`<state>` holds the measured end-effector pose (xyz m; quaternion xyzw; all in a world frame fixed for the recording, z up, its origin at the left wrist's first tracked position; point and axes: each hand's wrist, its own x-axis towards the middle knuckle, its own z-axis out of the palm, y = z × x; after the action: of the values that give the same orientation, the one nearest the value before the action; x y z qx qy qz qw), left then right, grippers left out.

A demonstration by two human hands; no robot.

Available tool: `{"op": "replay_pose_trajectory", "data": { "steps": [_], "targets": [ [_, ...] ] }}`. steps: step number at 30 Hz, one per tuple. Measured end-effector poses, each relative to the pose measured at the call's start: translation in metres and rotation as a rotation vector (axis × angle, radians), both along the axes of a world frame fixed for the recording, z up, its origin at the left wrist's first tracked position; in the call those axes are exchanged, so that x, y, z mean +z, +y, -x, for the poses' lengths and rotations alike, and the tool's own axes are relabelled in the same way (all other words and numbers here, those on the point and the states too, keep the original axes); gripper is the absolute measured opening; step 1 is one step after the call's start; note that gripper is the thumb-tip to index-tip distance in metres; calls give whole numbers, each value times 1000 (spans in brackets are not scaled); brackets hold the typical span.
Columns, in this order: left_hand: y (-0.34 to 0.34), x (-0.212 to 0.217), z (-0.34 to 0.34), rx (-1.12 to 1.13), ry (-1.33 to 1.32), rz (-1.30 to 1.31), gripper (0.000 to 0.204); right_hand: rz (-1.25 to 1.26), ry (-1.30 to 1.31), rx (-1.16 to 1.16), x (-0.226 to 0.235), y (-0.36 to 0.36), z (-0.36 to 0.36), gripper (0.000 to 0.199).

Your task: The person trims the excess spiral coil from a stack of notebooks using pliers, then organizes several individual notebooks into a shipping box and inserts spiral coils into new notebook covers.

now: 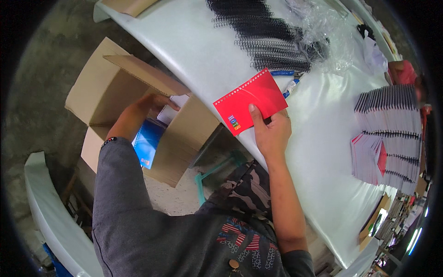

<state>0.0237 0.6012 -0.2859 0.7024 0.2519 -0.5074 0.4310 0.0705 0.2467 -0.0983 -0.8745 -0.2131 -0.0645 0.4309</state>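
- Right hand (271, 131): pinches a red punched cover sheet (251, 101), thumb on top, fingers beneath; the sheet rests at the near edge of the white counter (194, 51), with no coil fitted along its punched edge.
- Left hand (154, 104): reaches into the open cardboard box (115, 87) beside the counter, fingers curled on white sheets (171, 108); whether they are gripped cannot be told. A blue cover (146, 143) stands in the box below.
- Progress, judged: bound notebooks (392, 129) stand stacked at the far right; a heap of black binding coils (265, 39) remains unused, so much work appears left.
- Edges and room: the counter between red sheet and coils is bare. The raised box flap crowds the left forearm. The red sheet lies close to the counter edge.
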Motion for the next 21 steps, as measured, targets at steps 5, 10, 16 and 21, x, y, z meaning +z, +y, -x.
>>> {"op": "replay_pose_trajectory", "data": {
  "steps": [5,10,16,21],
  "targets": [
    [1,2,-1,36,2,11,54,-8,-55,25,-1,1,-2,20],
    [-3,0,-1,65,-6,28,54,-21,-1,47,2,0,-2,17],
    [-1,-3,8,117,6,50,55,-27,-103,49,-2,0,-2,17],
    [1,-5,10,140,17,75,56,10,-78,52,-1,-2,-3,17]
  ]
}}
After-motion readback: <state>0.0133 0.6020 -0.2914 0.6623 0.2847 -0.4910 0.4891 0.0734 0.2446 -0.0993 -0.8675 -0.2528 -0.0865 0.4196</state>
